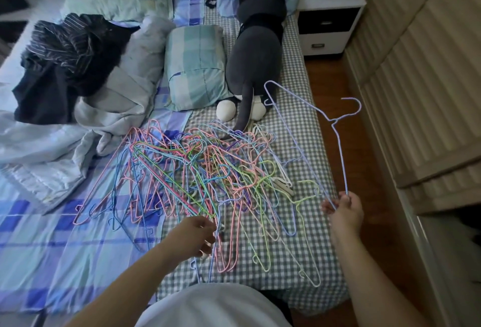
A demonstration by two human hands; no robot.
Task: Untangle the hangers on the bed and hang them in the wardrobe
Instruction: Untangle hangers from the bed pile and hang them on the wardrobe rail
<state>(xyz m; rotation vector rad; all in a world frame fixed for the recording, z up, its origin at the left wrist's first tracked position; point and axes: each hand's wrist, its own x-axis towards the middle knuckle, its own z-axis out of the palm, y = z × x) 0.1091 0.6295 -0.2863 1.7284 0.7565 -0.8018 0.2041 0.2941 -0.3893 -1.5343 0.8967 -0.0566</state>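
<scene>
A tangled heap of thin wire hangers (197, 178) in pink, green, blue, lilac and white lies on the checked bed sheet (299, 131). My right hand (345, 209) pinches one corner of a lilac hanger (338, 139), lifted clear of the heap over the bed's right edge, its hook pointing right. My left hand (194, 235) is at the heap's near edge, fingers curled around the ends of a few hangers that still lie in the tangle. The beige wardrobe front (421, 79) runs along the right side.
A grey plush cat (257, 53) lies just behind the heap, its tail touching the hangers. Pillows (195, 69), dark clothes (67, 58) and a crumpled quilt (39, 144) fill the left of the bed. A white nightstand (328, 22) stands at the back right beside a strip of wooden floor (335, 84).
</scene>
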